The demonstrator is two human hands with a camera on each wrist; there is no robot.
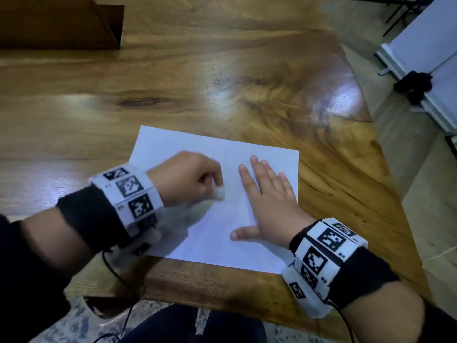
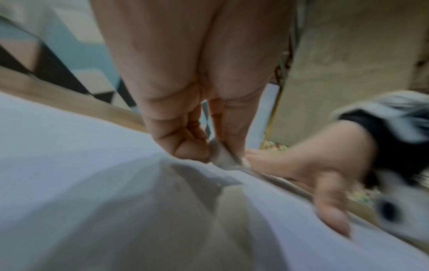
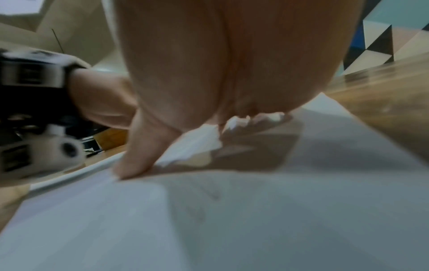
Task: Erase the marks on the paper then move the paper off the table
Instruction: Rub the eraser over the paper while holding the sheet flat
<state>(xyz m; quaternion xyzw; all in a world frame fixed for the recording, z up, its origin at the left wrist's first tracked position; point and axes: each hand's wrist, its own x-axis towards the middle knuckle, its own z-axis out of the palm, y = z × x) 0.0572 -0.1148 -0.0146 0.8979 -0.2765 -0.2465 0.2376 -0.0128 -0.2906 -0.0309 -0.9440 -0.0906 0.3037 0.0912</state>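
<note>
A white sheet of paper (image 1: 222,219) lies on the wooden table (image 1: 173,82) near its front edge. My left hand (image 1: 193,179) pinches a small white eraser (image 1: 219,193) between thumb and fingers and presses it onto the paper's middle; the hand is blurred. In the left wrist view the eraser (image 2: 223,157) touches the paper (image 2: 92,183). My right hand (image 1: 267,201) lies flat on the paper's right half with fingers spread, holding it down. The right wrist view shows my right hand (image 3: 209,128) pressed on the paper (image 3: 255,220). No marks are plain on the sheet.
A dark wooden box (image 1: 61,23) stands at the table's far left. The table's right edge (image 1: 385,169) runs diagonally close to the paper, with floor beyond. A white board (image 1: 425,70) lies on the floor at the right.
</note>
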